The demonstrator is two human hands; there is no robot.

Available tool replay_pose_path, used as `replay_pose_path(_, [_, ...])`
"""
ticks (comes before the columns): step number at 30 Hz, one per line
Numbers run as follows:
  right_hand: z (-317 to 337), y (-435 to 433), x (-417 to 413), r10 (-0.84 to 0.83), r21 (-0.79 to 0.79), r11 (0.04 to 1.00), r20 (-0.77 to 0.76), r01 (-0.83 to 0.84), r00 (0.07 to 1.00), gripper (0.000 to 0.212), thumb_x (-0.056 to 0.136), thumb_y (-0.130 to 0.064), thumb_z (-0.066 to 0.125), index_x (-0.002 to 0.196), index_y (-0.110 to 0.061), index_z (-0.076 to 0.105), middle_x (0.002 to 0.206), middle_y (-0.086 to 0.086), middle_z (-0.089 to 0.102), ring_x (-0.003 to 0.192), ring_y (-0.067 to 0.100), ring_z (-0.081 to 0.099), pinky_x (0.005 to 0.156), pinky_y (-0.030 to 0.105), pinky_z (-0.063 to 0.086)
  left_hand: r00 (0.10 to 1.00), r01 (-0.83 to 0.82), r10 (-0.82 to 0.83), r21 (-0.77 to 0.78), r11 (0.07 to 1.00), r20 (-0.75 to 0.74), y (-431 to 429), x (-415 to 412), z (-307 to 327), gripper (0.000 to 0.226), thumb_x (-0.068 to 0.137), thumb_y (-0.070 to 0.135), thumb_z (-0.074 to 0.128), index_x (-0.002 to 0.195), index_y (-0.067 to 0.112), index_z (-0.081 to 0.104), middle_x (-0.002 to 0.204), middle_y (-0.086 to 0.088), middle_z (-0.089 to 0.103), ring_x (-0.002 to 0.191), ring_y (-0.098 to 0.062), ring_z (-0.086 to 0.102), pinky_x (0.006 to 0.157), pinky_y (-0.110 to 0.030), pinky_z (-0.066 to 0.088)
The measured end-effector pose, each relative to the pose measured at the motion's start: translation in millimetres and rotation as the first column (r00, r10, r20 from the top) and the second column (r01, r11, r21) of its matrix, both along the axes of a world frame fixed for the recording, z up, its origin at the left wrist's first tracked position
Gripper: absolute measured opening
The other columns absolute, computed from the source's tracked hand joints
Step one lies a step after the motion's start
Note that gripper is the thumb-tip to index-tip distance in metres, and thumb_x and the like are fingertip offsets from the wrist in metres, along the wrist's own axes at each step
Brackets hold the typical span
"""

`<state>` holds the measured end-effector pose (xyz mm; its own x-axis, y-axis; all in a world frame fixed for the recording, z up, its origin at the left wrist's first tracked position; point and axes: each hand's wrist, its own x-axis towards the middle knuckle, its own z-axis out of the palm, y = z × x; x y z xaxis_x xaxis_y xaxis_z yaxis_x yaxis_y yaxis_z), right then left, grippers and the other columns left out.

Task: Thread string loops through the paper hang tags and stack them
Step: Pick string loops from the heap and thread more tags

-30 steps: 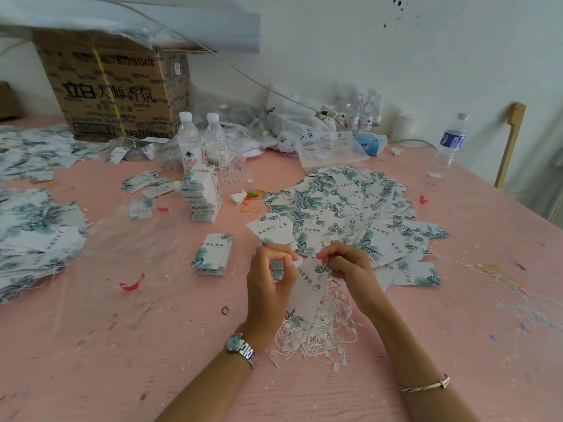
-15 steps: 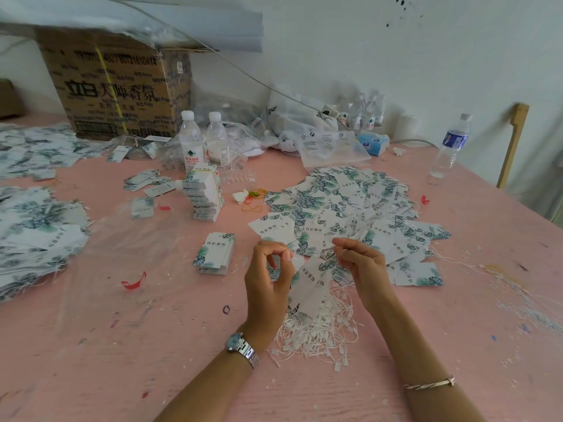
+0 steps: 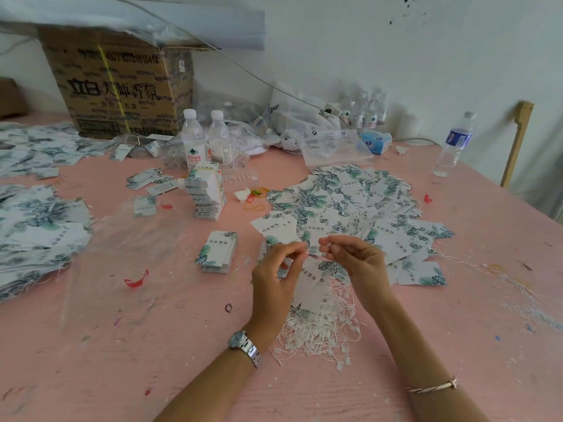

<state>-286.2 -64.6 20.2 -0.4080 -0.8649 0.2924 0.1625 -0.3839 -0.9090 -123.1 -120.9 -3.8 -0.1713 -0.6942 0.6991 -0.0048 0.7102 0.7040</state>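
Note:
My left hand and my right hand meet above the pink table, fingertips almost touching. Both pinch the top of a white hang tag with a green leaf print, which hangs down between them. Whether a string runs through it I cannot tell. Under the hands lies a tangle of white string loops. A wide spread of loose tags covers the table just beyond. A small neat stack of tags lies left of my left hand.
A taller pile of bundled tags stands behind, with two water bottles and a cardboard box. More tags lie heaped at the left edge. Another bottle stands far right. Clear plastic film covers the table's left-middle.
The two hands have drawn closer together at the top of the tag, and the tag has risen slightly with them. The rest of the table is unchanged.

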Motion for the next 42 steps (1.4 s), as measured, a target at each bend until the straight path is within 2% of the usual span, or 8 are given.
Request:
replay_pose_path(6, [2.0, 1.2, 7.7, -0.021, 0.057, 0.998, -0.054, 0.024, 0.998, 0.025, 0.072, -0.003, 0.077, 0.097, -0.003, 0.071, 0.087, 0.012, 0.077, 0.080, 0.019, 0.074, 0.073, 0.024, 0.056, 0.999, 0.011, -0.013, 0.043, 0.999, 0.044, 1.8, -1.2, 0.6, 0.015, 0.092, 0.019, 0.069, 0.101, 0.009, 0.074, 0.093, 0.007, 0.069, 0.082, -0.009, 0.062, 0.070, -0.022, 0.051])
replay_pose_path(13, [3.4, 1.9, 11.2, 0.023, 0.032, 0.999, -0.072, -0.021, 0.997, 0.024, 0.072, -0.007, 0.079, 0.094, -0.015, 0.075, 0.089, 0.009, 0.075, 0.086, 0.018, 0.072, 0.080, 0.027, 0.057, 0.998, 0.019, -0.024, 0.090, 0.996, 0.062, 3.1, -1.7, 1.2, 0.011, 0.092, 0.018, 0.068, 0.099, 0.009, 0.072, 0.088, 0.012, 0.063, 0.076, 0.001, 0.054, 0.065, -0.018, 0.045])
replay_pose_path(17, [3.1, 2.6, 10.9, 0.029, 0.018, 0.999, -0.074, -0.028, 0.997, 0.028, 0.074, -0.007, 0.079, 0.101, -0.012, 0.071, 0.093, 0.010, 0.074, 0.086, 0.020, 0.071, 0.082, 0.028, 0.057, 0.997, 0.055, -0.060, 0.087, 0.995, 0.052, 4.9, -1.9, 1.9, 0.015, 0.091, 0.024, 0.066, 0.099, 0.011, 0.071, 0.089, 0.006, 0.065, 0.075, 0.000, 0.055, 0.069, -0.010, 0.041])
replay_pose_path(25, [1.9, 1.8, 12.3, 0.001, 0.022, 1.000, -0.099, 0.001, 0.995, 0.028, 0.076, -0.006, 0.077, 0.100, -0.009, 0.063, 0.091, 0.006, 0.073, 0.085, 0.018, 0.068, 0.079, 0.028, 0.057, 0.996, 0.061, -0.069, 0.110, 0.992, 0.062, 4.8, -1.8, -1.0, 0.019, 0.092, 0.030, 0.065, 0.099, 0.013, 0.070, 0.087, 0.006, 0.064, 0.074, -0.007, 0.056, 0.069, -0.011, 0.041])
replay_pose_path(32, [-0.2, 2.2, 13.8, 0.020, 0.018, 1.000, -0.145, -0.018, 0.989, 0.025, 0.080, -0.006, 0.076, 0.098, -0.006, 0.058, 0.092, 0.014, 0.069, 0.087, 0.028, 0.063, 0.080, 0.041, 0.053, 0.996, 0.065, -0.071, 0.121, 0.990, 0.049, 5.8, -1.4, 0.7, 0.020, 0.092, 0.036, 0.063, 0.098, 0.018, 0.069, 0.087, 0.010, 0.064, 0.073, -0.008, 0.055, 0.068, -0.011, 0.040])
replay_pose_path(39, [0.4, 2.8, 14.9, 0.003, 0.013, 1.000, -0.152, -0.001, 0.988, 0.024, 0.080, -0.008, 0.077, 0.096, -0.008, 0.059, 0.091, 0.011, 0.069, 0.086, 0.024, 0.063, 0.081, 0.043, 0.051, 0.996, 0.065, -0.073, 0.126, 0.990, 0.059, 6.2, -1.5, 1.5, 0.025, 0.091, 0.035, 0.063, 0.098, 0.013, 0.070, 0.088, 0.007, 0.065, 0.073, -0.010, 0.056, 0.068, -0.012, 0.042])
replay_pose_path(42, [-0.6, 2.7, 16.0, -0.001, 0.014, 1.000, -0.178, 0.004, 0.984, 0.024, 0.080, -0.007, 0.077, 0.096, -0.007, 0.059, 0.092, 0.012, 0.070, 0.086, 0.028, 0.062, 0.081, 0.050, 0.049, 0.996, 0.066, -0.074, 0.139, 0.988, 0.054, 6.3, -1.1, 1.1, 0.020, 0.091, 0.033, 0.065, 0.098, 0.015, 0.071, 0.088, 0.007, 0.066, 0.073, -0.013, 0.058, 0.068, -0.014, 0.043])
